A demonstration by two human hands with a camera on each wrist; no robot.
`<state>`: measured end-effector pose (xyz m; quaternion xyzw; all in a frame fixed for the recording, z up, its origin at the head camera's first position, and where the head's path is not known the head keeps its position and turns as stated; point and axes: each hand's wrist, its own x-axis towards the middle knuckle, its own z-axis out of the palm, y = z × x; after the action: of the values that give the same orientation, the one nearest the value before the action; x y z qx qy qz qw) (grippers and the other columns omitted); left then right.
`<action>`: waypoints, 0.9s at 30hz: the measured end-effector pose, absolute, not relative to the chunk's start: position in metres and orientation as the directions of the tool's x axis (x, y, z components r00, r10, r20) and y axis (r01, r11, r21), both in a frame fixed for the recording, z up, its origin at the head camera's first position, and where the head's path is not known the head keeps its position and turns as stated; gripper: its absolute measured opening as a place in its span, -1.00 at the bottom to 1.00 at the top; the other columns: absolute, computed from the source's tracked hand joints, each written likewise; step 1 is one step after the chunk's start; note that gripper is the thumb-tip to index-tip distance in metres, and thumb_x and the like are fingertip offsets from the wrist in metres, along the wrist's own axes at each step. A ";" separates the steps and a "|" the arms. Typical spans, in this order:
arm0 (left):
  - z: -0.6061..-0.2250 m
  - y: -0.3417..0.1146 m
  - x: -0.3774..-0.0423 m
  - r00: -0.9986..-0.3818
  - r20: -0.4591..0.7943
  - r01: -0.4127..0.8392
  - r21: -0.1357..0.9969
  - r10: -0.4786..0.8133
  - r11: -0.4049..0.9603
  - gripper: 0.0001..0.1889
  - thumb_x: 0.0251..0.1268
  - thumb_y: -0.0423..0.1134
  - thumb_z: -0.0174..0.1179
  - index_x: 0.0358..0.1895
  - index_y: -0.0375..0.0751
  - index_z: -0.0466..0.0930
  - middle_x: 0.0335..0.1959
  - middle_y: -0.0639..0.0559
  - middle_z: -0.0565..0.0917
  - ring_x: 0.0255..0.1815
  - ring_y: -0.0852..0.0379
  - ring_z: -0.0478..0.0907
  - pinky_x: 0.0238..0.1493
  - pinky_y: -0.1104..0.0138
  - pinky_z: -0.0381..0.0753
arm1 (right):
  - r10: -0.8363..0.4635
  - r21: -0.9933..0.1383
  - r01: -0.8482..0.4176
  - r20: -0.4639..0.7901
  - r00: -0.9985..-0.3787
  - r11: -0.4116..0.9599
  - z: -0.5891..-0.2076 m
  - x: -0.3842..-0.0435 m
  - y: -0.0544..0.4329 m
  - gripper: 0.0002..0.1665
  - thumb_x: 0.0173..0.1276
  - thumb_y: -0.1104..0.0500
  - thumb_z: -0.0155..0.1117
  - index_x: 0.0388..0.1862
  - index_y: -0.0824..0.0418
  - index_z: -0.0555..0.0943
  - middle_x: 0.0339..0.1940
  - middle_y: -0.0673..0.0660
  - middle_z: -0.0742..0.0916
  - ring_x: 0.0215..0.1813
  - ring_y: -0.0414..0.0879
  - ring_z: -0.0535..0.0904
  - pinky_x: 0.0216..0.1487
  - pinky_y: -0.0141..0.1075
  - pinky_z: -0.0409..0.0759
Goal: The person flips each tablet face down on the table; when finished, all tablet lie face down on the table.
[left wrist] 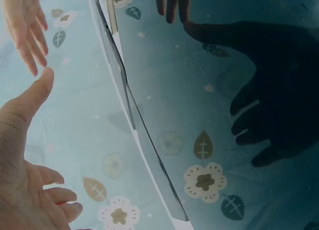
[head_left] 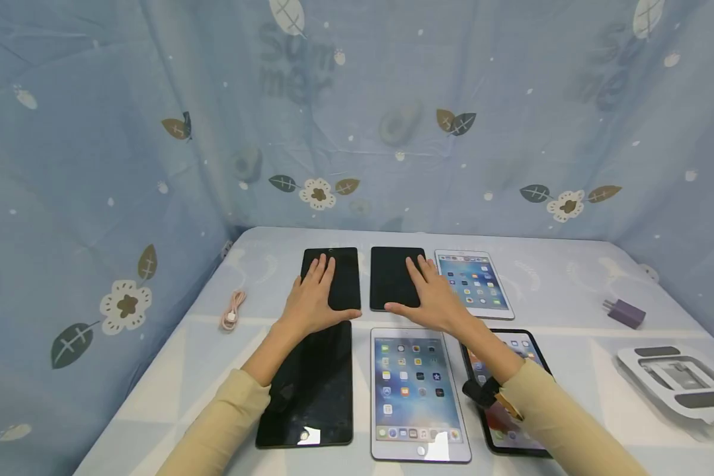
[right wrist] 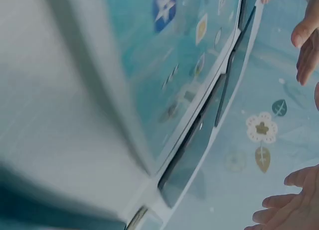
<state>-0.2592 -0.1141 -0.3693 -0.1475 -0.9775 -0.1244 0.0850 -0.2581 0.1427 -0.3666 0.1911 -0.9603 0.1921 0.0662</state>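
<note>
My left hand [head_left: 311, 301] is open, fingers spread and overlapping a dark-screened tablet [head_left: 346, 281] at the back left in the head view. Below that wrist lies a larger black tablet [head_left: 312, 396], whose dark glass mirrors the hand in the left wrist view. My right hand [head_left: 437, 301], also open, overlaps the right edge of a second dark tablet [head_left: 393, 277] at the back middle. To its right lies a white tablet [head_left: 473, 281] with a lit screen. Neither hand grips anything.
In front are a lit white tablet [head_left: 419, 396] and a lit black-framed tablet [head_left: 514, 423], partly under my right forearm. A coiled pink cable [head_left: 232, 311] lies left; a purple charger plug [head_left: 625, 313] and a white-grey folding stand [head_left: 684, 383] lie right. Patterned blue curtains [head_left: 357, 119] surround the table.
</note>
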 end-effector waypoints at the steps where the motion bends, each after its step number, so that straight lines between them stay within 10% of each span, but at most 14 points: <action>1: -0.370 -0.116 -0.260 -0.944 0.200 0.305 0.224 0.262 0.926 0.25 -0.05 0.39 0.28 0.53 -0.30 -0.17 0.57 -0.23 -0.13 0.58 -0.18 -0.13 0.42 -0.21 0.09 | -0.347 -0.347 -0.398 0.200 -0.916 0.849 -0.367 -0.258 0.139 0.25 0.15 -0.36 0.27 0.57 0.20 -0.07 0.58 0.32 0.01 0.56 0.34 -0.11 0.37 0.37 0.05; 27: -0.385 -0.168 -0.278 -0.988 -0.031 0.116 0.489 0.150 0.865 0.19 0.08 0.20 0.32 0.48 -0.54 -0.19 0.51 -0.43 -0.06 0.51 -0.34 -0.02 0.41 -0.14 0.18 | -0.459 -0.484 -0.409 0.016 -0.888 0.774 -0.382 -0.286 0.066 0.17 0.27 -0.30 0.21 0.57 0.25 -0.12 0.57 0.33 0.06 0.55 0.27 0.02 0.43 0.17 0.19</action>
<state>-0.2785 -0.1684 -0.3854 -0.0689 -0.9649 -0.2509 -0.0340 -0.2855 0.0662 -0.3818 0.2308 -0.9403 0.2449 -0.0514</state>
